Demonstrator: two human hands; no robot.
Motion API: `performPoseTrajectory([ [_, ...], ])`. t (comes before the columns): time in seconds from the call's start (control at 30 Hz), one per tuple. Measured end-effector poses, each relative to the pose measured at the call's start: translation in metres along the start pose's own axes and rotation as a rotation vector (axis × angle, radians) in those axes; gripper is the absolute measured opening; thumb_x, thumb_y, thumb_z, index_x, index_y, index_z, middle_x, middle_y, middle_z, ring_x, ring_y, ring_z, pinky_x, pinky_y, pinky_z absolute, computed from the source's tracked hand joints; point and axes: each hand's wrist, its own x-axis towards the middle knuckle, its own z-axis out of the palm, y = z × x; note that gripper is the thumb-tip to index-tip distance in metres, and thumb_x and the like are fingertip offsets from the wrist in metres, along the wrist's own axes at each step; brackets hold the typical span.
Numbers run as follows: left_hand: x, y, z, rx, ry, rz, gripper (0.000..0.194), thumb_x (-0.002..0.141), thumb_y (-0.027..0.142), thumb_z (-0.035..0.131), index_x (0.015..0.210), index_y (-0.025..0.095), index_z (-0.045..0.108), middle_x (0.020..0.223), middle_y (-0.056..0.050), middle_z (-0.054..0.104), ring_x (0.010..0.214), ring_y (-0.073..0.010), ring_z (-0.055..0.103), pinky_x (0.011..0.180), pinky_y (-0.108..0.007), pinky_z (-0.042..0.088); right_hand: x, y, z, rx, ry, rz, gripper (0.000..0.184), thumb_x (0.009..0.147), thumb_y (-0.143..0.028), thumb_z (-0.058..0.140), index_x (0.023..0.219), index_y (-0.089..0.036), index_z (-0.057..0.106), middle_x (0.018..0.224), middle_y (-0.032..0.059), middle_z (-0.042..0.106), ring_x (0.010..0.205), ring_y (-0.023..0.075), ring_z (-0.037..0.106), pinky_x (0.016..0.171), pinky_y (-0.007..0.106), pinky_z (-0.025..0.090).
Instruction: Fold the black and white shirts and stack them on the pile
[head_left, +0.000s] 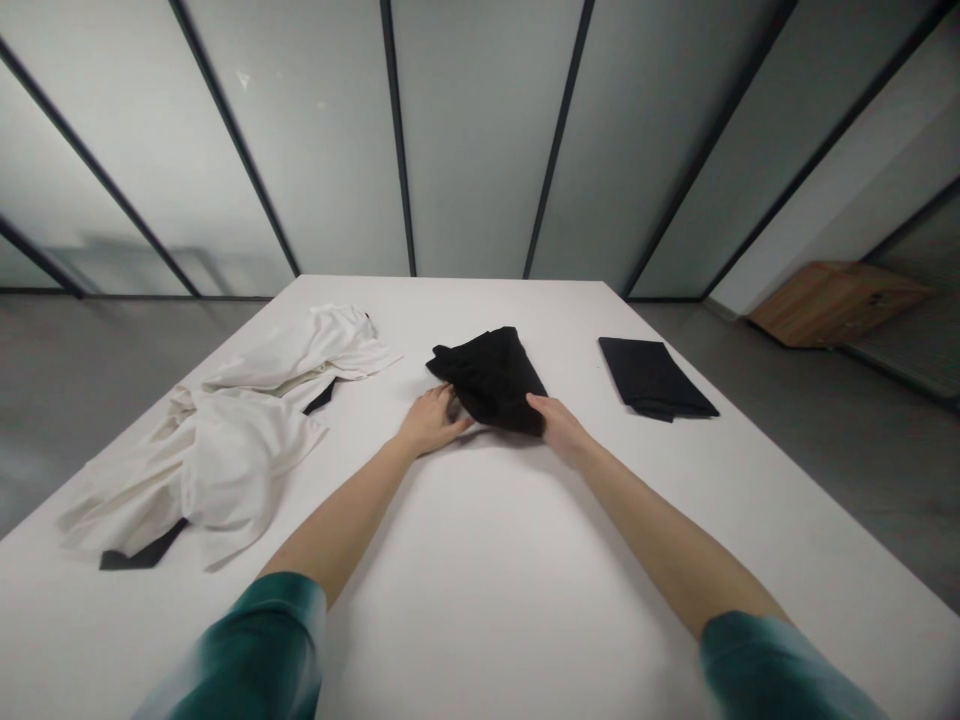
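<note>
A black garment (491, 375), bunched and partly folded, is in front of me on the white table (465, 560). Its near right corner is pinched in my right hand (559, 425), thumb on top and the other fingers hidden beneath the cloth. My left hand (433, 420) rests at the garment's near left edge, thumb and fingers apart, its fingertips touching or just beside the fabric. The near side of the cloth looks slightly raised off the table.
At the left, a rumpled white garment (240, 450) with black trim spreads along the table. A neatly folded black garment (656, 378) lies to the right. Behind the table stands a frosted glass partition (480, 140); a wooden cabinet (832, 303) is at far right.
</note>
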Motion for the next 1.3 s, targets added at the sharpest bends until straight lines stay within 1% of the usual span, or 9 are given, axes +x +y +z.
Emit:
performPoseTrajectory([
  [0.2,-0.001,0.002,0.003,-0.114,0.269,0.080,0.118,0.072,0.068,0.071,0.158,0.015,0.010,0.163,-0.023,0.018,0.146,-0.0370,0.032,0.112,-0.049,0.040,-0.001,-0.012,0.001,0.710,-0.031,0.137,0.031,0.093,-0.035,0.048,0.103,-0.021,0.073,0.105,0.0062,0.077,0.111,0.0250,0.068,0.108,0.045,0.048],
  [0.3,0.000,0.003,0.004,-0.088,0.352,0.083,0.107,0.079,0.060,0.068,0.158,0.018,0.009,0.166,-0.022,0.008,0.145,-0.0360,0.035,0.105,-0.047,0.046,0.003,-0.016,-0.004,0.776,0.034,0.125,0.031,0.094,-0.036,0.046,0.104,-0.021,0.072,0.104,0.0061,0.077,0.110,0.0258,0.069,0.106,0.047,0.050],
  [0.4,0.002,0.004,0.003,0.017,0.138,0.145,0.075,0.088,0.043,0.061,0.153,0.020,0.032,0.158,-0.018,0.035,0.135,-0.0331,0.048,0.104,-0.046,0.045,0.010,-0.013,-0.008,0.773,0.139,0.076,0.030,0.091,-0.037,0.048,0.102,-0.021,0.071,0.101,0.0073,0.077,0.107,0.0275,0.069,0.100,0.049,0.053],
  [0.53,0.002,0.004,0.001,0.084,-0.050,0.171,0.050,0.094,0.032,0.051,0.142,0.020,0.050,0.133,-0.012,0.063,0.119,-0.0286,0.058,0.104,-0.045,0.044,0.025,0.002,-0.025,0.716,0.435,-0.068,0.026,0.087,-0.039,0.050,0.096,-0.023,0.067,0.092,0.0059,0.076,0.099,0.0266,0.070,0.089,0.047,0.058],
  [0.77,0.000,0.005,0.003,0.075,-0.004,0.134,0.063,0.092,0.029,0.049,0.152,0.015,0.035,0.122,-0.014,0.066,0.113,-0.0291,0.058,0.099,-0.046,0.046,0.033,0.026,-0.083,0.315,1.116,-0.148,0.026,0.088,-0.046,0.038,0.099,-0.026,0.051,0.095,0.0028,0.063,0.090,0.0196,0.066,0.080,0.037,0.057],
  [0.87,0.000,0.004,0.004,0.132,0.088,0.131,0.061,0.089,0.026,0.053,0.149,0.018,0.042,0.140,-0.017,0.053,0.128,-0.0318,0.049,0.105,-0.048,0.042,0.026,0.028,-0.078,-0.100,1.018,-0.352,0.035,0.086,-0.050,0.047,0.110,-0.025,0.055,0.115,0.0073,0.063,0.107,0.0218,0.062,0.096,0.043,0.050],
  [1.0,0.000,0.003,0.004,0.154,0.173,0.070,0.068,0.088,0.027,0.053,0.153,0.019,0.034,0.164,-0.015,0.024,0.149,-0.0340,0.024,0.113,-0.051,0.036,0.018,0.027,-0.049,-0.504,0.485,-0.429,0.044,0.079,-0.055,0.062,0.109,-0.024,0.068,0.121,0.0104,0.067,0.116,0.0283,0.059,0.107,0.050,0.041],
  [1.1,0.000,0.003,0.004,0.159,0.062,0.043,0.068,0.091,0.032,0.052,0.154,0.017,0.033,0.161,-0.014,0.033,0.149,-0.0321,0.027,0.116,-0.051,0.032,0.016,0.025,-0.040,-0.554,0.274,-0.404,0.043,0.082,-0.057,0.058,0.107,-0.026,0.072,0.120,0.0088,0.070,0.119,0.0291,0.060,0.110,0.050,0.039],
  [1.3,0.002,0.001,0.004,0.186,-0.069,0.022,0.056,0.095,0.036,0.046,0.148,0.018,0.045,0.154,-0.013,0.046,0.143,-0.0302,0.039,0.118,-0.052,0.031,0.023,0.014,-0.079,-0.501,0.726,-0.231,0.052,0.082,-0.046,0.055,0.122,-0.015,0.065,0.128,0.0163,0.065,0.120,0.0290,0.058,0.106,0.045,0.042],
])
